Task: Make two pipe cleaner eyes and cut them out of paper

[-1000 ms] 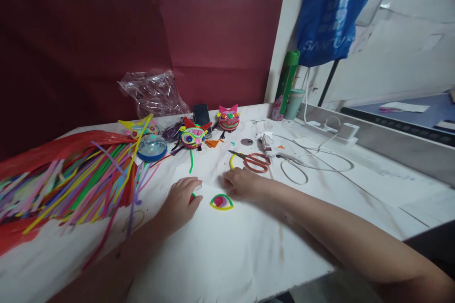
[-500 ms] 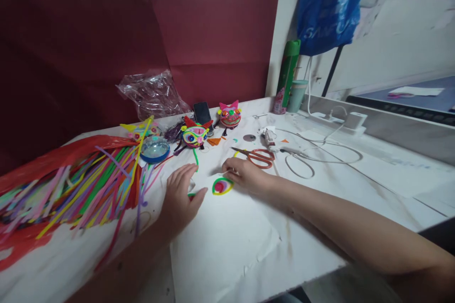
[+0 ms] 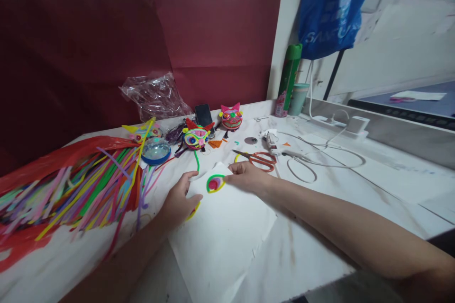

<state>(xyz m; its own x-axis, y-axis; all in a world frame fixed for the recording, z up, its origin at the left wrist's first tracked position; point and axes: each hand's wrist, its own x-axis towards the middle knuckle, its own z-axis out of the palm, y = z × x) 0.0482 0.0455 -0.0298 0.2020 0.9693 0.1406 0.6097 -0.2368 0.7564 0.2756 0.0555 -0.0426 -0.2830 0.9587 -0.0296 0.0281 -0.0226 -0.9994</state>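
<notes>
A white paper sheet (image 3: 223,241) lies on the table between my hands. On its upper part is an eye-shaped piece (image 3: 215,183) with a green and yellow outline, a pink-red centre and lilac beside it. My right hand (image 3: 245,176) pinches the paper's upper right edge, close to this piece. My left hand (image 3: 181,197) is at the sheet's left edge, thumb on top and fingers curled at the edge, gripping it. Another yellow-edged piece (image 3: 194,211) shows partly from under my left hand.
Orange-handled scissors (image 3: 262,161), a glue gun (image 3: 272,143) and its looping cable lie to the right. Colourful strips (image 3: 95,184) and a blue-rimmed dish (image 3: 155,151) are left. Decorated heads (image 3: 195,136), a phone (image 3: 204,117) and a spray can (image 3: 288,80) stand behind.
The paper has turned and its top edge has risen into view. The eye-shaped piece has shifted slightly left. My left hand has closed on the paper, and the second piece now shows below it.
</notes>
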